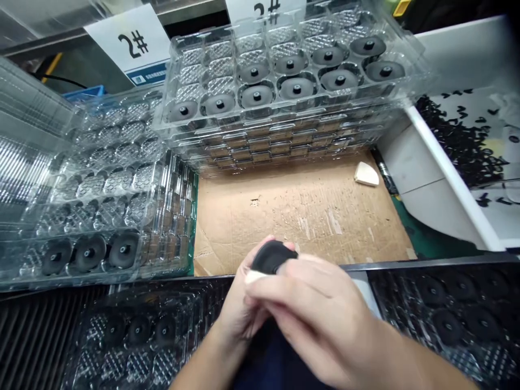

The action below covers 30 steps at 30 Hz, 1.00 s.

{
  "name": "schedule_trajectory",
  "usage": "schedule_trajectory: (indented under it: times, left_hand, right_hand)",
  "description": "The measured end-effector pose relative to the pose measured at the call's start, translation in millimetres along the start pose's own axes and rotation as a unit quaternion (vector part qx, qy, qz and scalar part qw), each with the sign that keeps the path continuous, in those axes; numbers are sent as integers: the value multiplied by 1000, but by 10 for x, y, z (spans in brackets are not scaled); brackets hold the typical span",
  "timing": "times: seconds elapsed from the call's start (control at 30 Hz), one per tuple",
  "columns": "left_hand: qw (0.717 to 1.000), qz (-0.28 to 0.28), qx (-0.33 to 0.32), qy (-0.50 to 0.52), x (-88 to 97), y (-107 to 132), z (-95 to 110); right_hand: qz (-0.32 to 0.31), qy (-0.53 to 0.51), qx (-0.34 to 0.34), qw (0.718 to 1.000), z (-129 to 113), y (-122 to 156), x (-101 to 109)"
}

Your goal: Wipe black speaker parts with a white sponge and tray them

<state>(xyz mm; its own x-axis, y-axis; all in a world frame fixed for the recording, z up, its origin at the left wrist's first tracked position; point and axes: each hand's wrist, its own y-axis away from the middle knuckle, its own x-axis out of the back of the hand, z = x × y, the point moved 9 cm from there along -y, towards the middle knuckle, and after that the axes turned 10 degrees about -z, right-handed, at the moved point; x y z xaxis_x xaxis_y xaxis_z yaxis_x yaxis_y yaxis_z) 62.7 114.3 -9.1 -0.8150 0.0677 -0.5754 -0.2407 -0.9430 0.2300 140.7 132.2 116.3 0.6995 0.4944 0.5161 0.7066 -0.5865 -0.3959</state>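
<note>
My left hand [238, 306] is closed around a round black disc [271, 257] with a raised rim, held above the front edge of the cardboard. My right hand [320, 303] is closed over the near side of the same disc, its fingers pinched together. A small cream-white piece [257, 277] shows at the fingertips of my right hand, against the disc. Most of that piece and the lower part of the disc are hidden by my fingers. On the cardboard [284, 206], farther back to the right, lies a cream-white wedge [366, 174].
A stack of clear trays [260, 116] holds several black discs at the back. More trays stand left [97, 216] and low in front [138, 346]. To the right, a white bin [450, 168] contains many small black pieces [463, 135]. Dark discs [449, 325] sit at lower right.
</note>
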Motion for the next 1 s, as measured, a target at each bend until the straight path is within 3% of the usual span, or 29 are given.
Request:
schedule_trajectory:
  times: [0.07,0.1,0.23,0.3,0.37,0.47,0.6,0.7,0.77,0.8,0.9,1.0]
  left_hand:
    - [997,-18,-9,76,-2,-21,26]
    - [992,-26,-6,121,-5,-29,25]
    - [969,-54,9,241,-56,-28,-26]
    - [960,-80,4,269,-110,-12,-44]
    - [952,-104,-1,289,-163,12,-61]
    - [945,-121,1,305,-204,49,-83]
    - [948,-121,11,295,-199,84,-85]
    - [974,-110,-29,196,-121,94,-20]
    - [990,-94,-94,37,-45,111,89]
    - [985,-85,-133,-64,-27,130,159]
    - [914,-73,-226,-329,-73,204,313]
    - [862,-74,-247,-437,-120,232,356]
  right_hand:
    - [-53,-54,-62,995,167,124,-17]
    - [-49,-64,-103,991,300,209,18]
    - [104,-43,-265,958,1015,587,216]
    - [107,-48,-308,944,1369,651,73]
    - [69,-47,-318,944,1631,608,-151]
    - [64,-20,-308,949,1765,525,-327]
    - [93,-1,-292,952,1549,512,-296]
    - [95,-30,-275,956,1313,546,-224]
    - [98,-62,-271,956,1217,592,-188]
    - [102,-75,-274,953,1192,625,-172]
    - [121,-98,-290,944,1170,742,-135]
    - [137,-135,-294,936,1145,832,-124]
